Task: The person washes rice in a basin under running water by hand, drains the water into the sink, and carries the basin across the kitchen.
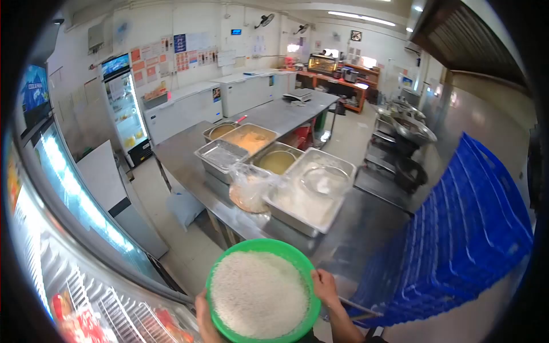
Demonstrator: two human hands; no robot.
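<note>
A round green basin (315,291) full of white grains, which look like rice, is held low in front of me. On its left rim is my left hand (204,320), fingers mostly hidden beneath. My right hand (325,287) grips the right rim, thumb on top. Beyond the basin, the steel table (234,214) bears a large steel tray (306,208) of white powder with a round sieve (326,182) in it. A clear plastic bag (250,191) with something pale orange lies beside that tray.
Blue crates (457,234) are stacked at the right. An open lit fridge (108,286) stands at the lower left. More trays, one with orange crumbs (250,137), sit farther back on the table. Pans (409,128) stand at the right, and white chest freezers (183,108) line the wall.
</note>
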